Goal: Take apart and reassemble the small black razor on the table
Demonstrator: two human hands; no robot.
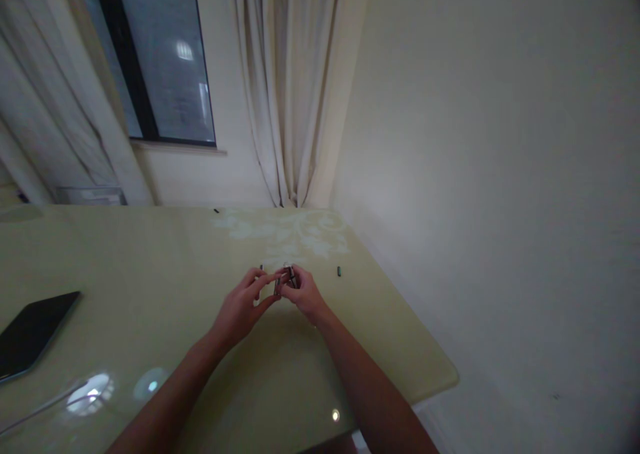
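Head view: the left hand [243, 309] and right hand [306, 297] grip a small, apparently metallic object [291, 277] between closed fingertips over the table [150, 274], with a small dark piece [339, 271] to the right and a black flat panel [37, 333] well apart at left.

Room spans from left hand [241, 310] to black slab [37, 334]; wall [480, 194] bounds the right.

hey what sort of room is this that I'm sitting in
Probably a room in a home, though I can't rule out somewhere like a hotel. The window has long, pale curtains, and a glossy table with a floral pattern stands beside a plain wall.
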